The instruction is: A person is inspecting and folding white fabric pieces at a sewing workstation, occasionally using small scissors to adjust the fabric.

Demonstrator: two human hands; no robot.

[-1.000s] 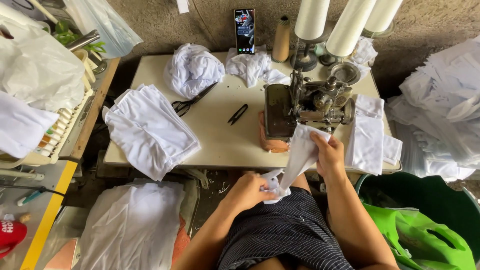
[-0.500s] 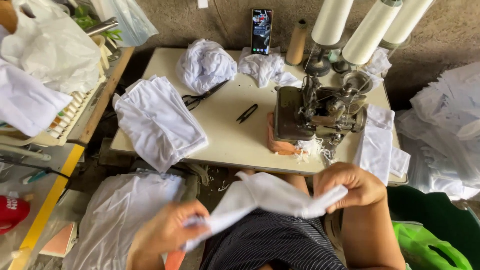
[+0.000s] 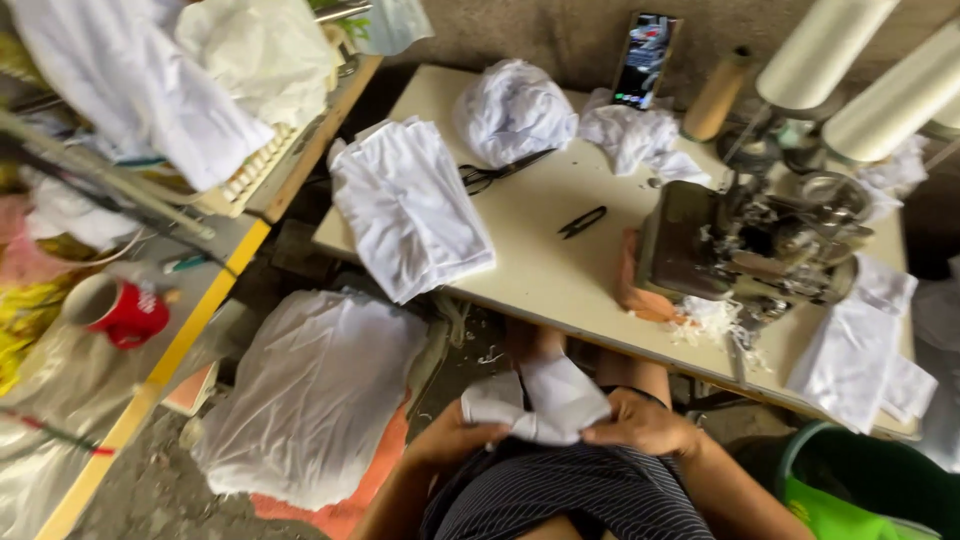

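Both my hands hold a small white cloth piece (image 3: 545, 402) over my lap, below the front edge of the sewing table (image 3: 560, 270). My left hand (image 3: 455, 438) grips its left part, and my right hand (image 3: 645, 425) pinches its right part. The cloth is bunched between them. An old sewing machine (image 3: 745, 245) stands on the table's right side, above my right hand. A stack of white cloth (image 3: 410, 205) lies on the table's left end.
Scissors (image 3: 495, 172) and a black thread snip (image 3: 582, 222) lie on the table, with crumpled white cloth (image 3: 515, 108), a phone (image 3: 645, 60) and thread cones (image 3: 825, 55) behind. White pieces (image 3: 860, 355) hang at the right edge. A cloth pile (image 3: 315, 395) lies on the floor, a red cup (image 3: 120, 310) left.
The cloth has come from the machine down to my lap. My hands, spread wide half a second ago, are now close together with the cloth gathered between them. The view swung left.
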